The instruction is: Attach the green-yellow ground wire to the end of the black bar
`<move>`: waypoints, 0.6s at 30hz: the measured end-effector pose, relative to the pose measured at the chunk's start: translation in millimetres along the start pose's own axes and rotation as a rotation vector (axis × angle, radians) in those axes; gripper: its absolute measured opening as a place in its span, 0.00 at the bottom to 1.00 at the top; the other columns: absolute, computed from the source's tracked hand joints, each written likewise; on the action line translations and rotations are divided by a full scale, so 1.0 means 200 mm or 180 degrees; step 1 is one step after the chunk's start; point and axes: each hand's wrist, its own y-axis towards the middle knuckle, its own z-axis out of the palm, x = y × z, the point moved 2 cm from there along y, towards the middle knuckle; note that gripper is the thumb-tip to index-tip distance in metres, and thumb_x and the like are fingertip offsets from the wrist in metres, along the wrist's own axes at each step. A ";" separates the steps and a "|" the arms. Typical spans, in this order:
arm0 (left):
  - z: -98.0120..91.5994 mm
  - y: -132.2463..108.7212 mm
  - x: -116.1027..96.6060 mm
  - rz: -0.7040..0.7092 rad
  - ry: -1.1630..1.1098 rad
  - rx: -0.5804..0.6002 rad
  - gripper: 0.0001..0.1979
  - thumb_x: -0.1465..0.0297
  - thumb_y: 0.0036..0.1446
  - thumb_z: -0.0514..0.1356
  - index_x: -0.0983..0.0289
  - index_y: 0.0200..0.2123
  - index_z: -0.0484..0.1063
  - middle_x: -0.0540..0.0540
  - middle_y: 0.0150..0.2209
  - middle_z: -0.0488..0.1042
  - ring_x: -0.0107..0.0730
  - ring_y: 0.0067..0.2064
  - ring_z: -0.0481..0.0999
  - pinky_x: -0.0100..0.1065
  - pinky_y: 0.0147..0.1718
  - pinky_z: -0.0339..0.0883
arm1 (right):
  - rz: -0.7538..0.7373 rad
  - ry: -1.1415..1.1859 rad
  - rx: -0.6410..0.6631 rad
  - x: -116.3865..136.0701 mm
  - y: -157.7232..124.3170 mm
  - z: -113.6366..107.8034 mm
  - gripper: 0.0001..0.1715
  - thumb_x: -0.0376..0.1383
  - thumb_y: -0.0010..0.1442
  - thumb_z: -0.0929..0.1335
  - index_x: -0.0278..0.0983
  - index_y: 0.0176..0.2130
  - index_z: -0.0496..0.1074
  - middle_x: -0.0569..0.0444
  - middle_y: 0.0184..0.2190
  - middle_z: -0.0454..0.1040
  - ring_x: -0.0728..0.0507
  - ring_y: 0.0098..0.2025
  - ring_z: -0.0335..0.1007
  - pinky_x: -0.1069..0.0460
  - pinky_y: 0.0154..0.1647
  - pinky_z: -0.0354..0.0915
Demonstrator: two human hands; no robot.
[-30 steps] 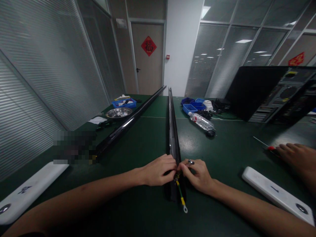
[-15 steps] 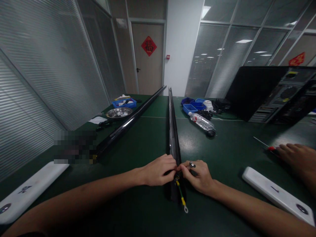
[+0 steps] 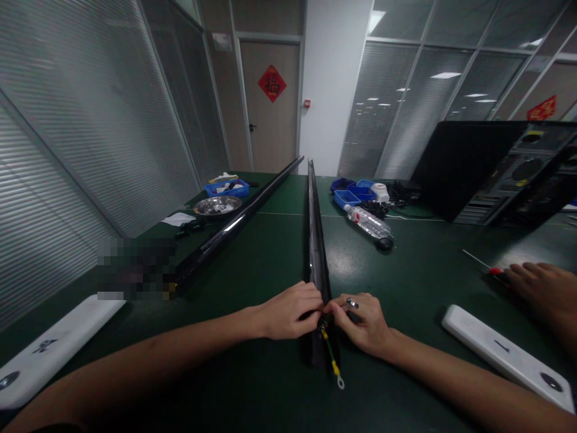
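Note:
A long black rail (image 3: 314,240) runs down the middle of the green table (image 3: 270,258) toward me. My left hand (image 3: 288,311) and my right hand (image 3: 360,322) meet at its near end, fingertips pinched together on a small part there that I cannot make out. A green-yellow wire (image 3: 331,359) with a ring terminal hangs out from under the pinch, over the rail's end. On my right hand sits a small silvery ring-like piece (image 3: 351,302).
A second black rail (image 3: 234,225) lies to the left. White flat pieces (image 3: 505,355) (image 3: 49,349) lie at both sides. Another person's hand (image 3: 543,288) rests by a red-handled screwdriver (image 3: 484,265). Further back are a water bottle (image 3: 368,222), blue bins (image 3: 349,191), a metal bowl (image 3: 217,205) and a computer case (image 3: 518,174).
My right hand has shifted slightly down and right at the rail's end. Everything else stays as it was.

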 end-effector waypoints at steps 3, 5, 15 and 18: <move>0.00 0.00 0.00 -0.0008 -0.0015 0.0017 0.04 0.75 0.67 0.54 0.63 0.39 0.68 0.53 0.36 0.71 0.36 0.41 0.69 0.36 0.45 0.62 | 0.0025 0.0031 0.0013 0.00 0.01 -0.01 0.14 0.28 0.69 0.67 0.36 0.30 0.73 0.54 0.26 0.81 0.48 0.23 0.77 0.55 0.26 0.66; -0.01 0.00 -0.01 -0.0013 -0.0037 0.0024 0.05 0.75 0.68 0.53 0.63 0.40 0.68 0.53 0.36 0.71 0.36 0.41 0.69 0.36 0.45 0.62 | 0.0032 0.0039 0.0032 0.00 0.01 -0.01 0.15 0.28 0.69 0.67 0.36 0.29 0.73 0.54 0.26 0.81 0.49 0.23 0.77 0.56 0.26 0.66; -0.01 0.00 -0.01 -0.0006 -0.0030 -0.0006 0.05 0.75 0.67 0.53 0.63 0.40 0.69 0.54 0.37 0.73 0.36 0.42 0.70 0.37 0.46 0.62 | 0.0043 0.0037 0.0010 0.01 0.02 0.00 0.17 0.27 0.69 0.66 0.36 0.27 0.70 0.55 0.22 0.76 0.49 0.20 0.73 0.56 0.25 0.64; -0.01 0.00 -0.01 -0.0021 -0.0028 0.0010 0.05 0.75 0.67 0.53 0.63 0.40 0.69 0.53 0.36 0.72 0.36 0.41 0.70 0.37 0.45 0.62 | 0.0040 0.0036 0.0011 0.01 0.02 0.00 0.17 0.27 0.69 0.66 0.36 0.27 0.70 0.55 0.22 0.76 0.49 0.20 0.72 0.55 0.25 0.64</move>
